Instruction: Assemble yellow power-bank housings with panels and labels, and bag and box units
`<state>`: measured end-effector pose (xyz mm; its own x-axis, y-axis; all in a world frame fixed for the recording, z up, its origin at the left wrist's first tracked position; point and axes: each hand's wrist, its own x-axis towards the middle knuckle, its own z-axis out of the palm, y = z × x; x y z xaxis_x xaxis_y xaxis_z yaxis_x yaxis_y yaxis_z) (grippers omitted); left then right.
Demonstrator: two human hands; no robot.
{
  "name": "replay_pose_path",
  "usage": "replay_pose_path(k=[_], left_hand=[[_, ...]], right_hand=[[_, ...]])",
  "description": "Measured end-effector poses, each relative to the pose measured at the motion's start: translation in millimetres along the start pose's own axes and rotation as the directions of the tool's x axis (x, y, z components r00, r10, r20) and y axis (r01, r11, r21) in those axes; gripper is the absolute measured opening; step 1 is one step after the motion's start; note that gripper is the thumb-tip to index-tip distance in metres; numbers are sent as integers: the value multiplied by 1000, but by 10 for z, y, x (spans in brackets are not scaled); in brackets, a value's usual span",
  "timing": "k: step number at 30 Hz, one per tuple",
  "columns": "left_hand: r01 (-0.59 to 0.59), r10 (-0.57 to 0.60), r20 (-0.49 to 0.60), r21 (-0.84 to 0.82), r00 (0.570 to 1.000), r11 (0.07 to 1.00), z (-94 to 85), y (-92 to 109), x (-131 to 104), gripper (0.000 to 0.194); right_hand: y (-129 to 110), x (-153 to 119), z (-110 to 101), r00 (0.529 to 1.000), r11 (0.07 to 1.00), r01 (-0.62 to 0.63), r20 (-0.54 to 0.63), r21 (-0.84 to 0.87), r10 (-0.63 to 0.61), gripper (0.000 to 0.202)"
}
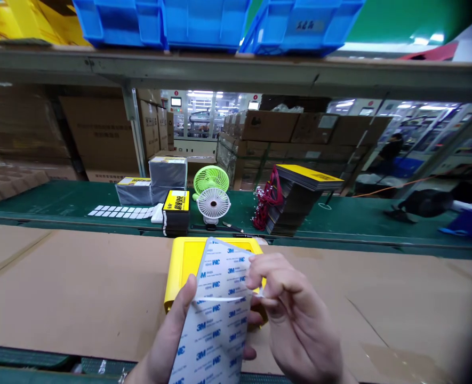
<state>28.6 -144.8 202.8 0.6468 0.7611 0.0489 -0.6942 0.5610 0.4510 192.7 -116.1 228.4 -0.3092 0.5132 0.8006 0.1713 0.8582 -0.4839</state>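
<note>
Held up near the camera is a flat panel [220,325] covered in white backing paper with blue 3M print. My left hand [172,325] wraps round it from below, thumb on the left edge and fingertips showing at the right edge. At the panel's upper right, my right hand [295,309] pinches the backing paper, which is folded or split along a line across the middle. Directly behind the panel lies a yellow case [183,266] on the cardboard, partly hidden by the panel and my hands.
Brown cardboard [79,288] covers the bench. Behind it, a green surface [236,205] bears a white fan [214,205], a green fan [212,178], a stack of yellow-topped black panels [292,205] with red cords and small boxes [175,213]. Blue bins [206,24] sit on the shelf overhead.
</note>
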Motion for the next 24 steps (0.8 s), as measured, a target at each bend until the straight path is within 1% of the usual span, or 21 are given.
replay_pose_path(k=[2, 4, 5, 7, 9, 12, 15, 17, 20, 22, 24], left_hand=[[20, -19, -40, 21, 999, 1000, -15, -12, -19, 80], [40, -33, -102, 66, 994, 997, -21, -46, -47, 78], [34, -21, -129, 99, 991, 995, -15, -65, -58, 76], [-22, 51, -152, 186, 987, 982, 15, -97, -69, 74], [-98, 143, -142, 284, 980, 954, 58, -111, -66, 72], [-140, 220, -137, 439, 966, 888, 103, -98, -57, 69], [-111, 230, -156, 542, 961, 833, 119, -69, -67, 67], [-98, 228, -164, 567, 960, 818, 127, -52, -81, 66], [-82, 219, -179, 567, 959, 820, 144, -34, -102, 65], [-81, 223, -185, 568, 957, 819, 151, -30, -109, 64], [-95, 233, -174, 571, 957, 815, 149, -35, -104, 62]], right_hand=[[5, 19, -1, 1000, 998, -21, 19, -67, 23, 16], [1, 57, 4, 999, 981, -13, 41, -192, 22, 18], [-7, 80, 8, 999, 969, -4, 52, -247, 17, 20], [-31, 122, 15, 998, 951, 8, 61, -310, 12, 21], [-62, 153, 19, 999, 940, -9, 39, -341, 23, 20], [-101, 174, 17, 999, 933, -47, -10, -358, 47, 19], [-117, 182, 10, 998, 935, -69, -18, -347, 67, 16], [-114, 190, 2, 995, 943, -98, -5, -319, 102, 15], [-95, 206, -11, 987, 954, -148, 24, -259, 160, 10], [-83, 215, -11, 980, 959, -173, 54, -224, 190, 6], [-82, 215, 2, 977, 960, -181, 71, -215, 200, 6]])
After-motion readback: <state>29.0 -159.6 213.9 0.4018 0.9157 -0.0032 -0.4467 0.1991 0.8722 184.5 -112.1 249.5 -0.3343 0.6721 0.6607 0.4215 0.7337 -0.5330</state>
